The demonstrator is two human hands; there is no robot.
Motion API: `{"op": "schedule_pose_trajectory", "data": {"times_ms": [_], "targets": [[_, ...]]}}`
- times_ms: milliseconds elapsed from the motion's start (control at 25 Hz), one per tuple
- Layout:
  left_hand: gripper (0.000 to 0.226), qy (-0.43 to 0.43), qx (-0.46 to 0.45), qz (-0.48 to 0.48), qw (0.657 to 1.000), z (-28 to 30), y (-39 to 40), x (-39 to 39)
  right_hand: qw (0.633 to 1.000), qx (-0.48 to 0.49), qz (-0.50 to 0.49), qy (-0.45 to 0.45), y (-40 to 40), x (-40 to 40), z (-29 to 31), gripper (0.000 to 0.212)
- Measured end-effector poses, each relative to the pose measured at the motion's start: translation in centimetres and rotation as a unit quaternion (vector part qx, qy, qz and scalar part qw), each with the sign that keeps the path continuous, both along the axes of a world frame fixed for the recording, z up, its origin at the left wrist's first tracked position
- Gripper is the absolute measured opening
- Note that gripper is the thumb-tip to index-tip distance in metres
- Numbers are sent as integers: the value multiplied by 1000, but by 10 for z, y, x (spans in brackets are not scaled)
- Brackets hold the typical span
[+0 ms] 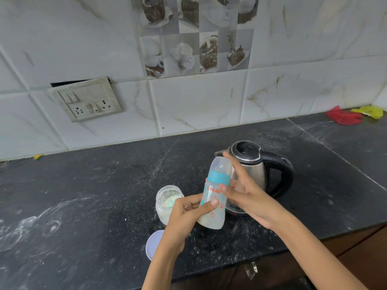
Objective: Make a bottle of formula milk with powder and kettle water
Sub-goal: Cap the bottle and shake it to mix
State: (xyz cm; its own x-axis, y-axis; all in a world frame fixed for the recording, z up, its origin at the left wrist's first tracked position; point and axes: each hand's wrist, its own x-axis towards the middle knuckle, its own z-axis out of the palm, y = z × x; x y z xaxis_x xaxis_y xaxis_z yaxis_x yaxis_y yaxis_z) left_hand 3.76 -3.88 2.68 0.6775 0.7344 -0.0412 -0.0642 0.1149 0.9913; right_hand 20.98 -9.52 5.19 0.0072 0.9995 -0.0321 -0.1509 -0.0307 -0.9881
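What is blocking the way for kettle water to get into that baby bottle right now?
The bottle is closed: its clear cap and blue collar sit on the neck. The left hand grips the body; the right hand touches the top. The kettle stands behind, lid shut.

Bottle (pixel 213 197): "LuvLap", orange print. Kettle (pixel 249 174) base txt unreadable.

A: left hand (pixel 188 208) status?
B: forearm comes in from bottom centre, fingers curled, thumb pressed across the front of the baby bottle (pixel 213 197).
A: right hand (pixel 240 185)?
B: forearm from lower right, fingers straight and spread, thumb tip touching the bottle side.
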Motion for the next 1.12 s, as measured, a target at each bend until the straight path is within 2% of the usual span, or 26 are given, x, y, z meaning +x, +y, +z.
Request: {"op": "schedule_pose_trajectory", "data": {"times_ms": [120,280,360,440,520,640,720,800,880,960,1120], "targets": [[36,50,-22,-9,998,3,-5,-4,999,-33,9,8,-9,-8,-9,82],[44,139,-28,-1,990,8,-5,-12,987,-69,-44,137,-18,-11,-27,77],[41,118,-20,53,991,4,-7,-13,981,-61,-74,167,-22,-8,-31,77],[31,115,58,142,982,-11,-13,-14,977,-24,-97,191,-27,0,-29,75],[25,175,172,172,954,-37,-21,-14,969,24,-117,217,-31,8,-24,72],[42,320,259,80,908,-88,-33,-7,965,54,-113,231,-39,4,-23,88],[54,453,308,15,836,-115,-41,0,974,26,-92,203,-45,-4,-23,89],[58,540,324,-6,777,-129,-46,4,977,13,-98,191,-51,-2,-19,82],[60,580,312,-14,752,-135,-50,6,969,34,-118,213,-56,12,-13,78],[61,595,308,-13,742,-138,-55,10,962,49,-113,245,-62,23,-12,77],[59,609,313,-2,729,-140,-59,13,951,69,-48,296,-74,23,-23,76]]}}
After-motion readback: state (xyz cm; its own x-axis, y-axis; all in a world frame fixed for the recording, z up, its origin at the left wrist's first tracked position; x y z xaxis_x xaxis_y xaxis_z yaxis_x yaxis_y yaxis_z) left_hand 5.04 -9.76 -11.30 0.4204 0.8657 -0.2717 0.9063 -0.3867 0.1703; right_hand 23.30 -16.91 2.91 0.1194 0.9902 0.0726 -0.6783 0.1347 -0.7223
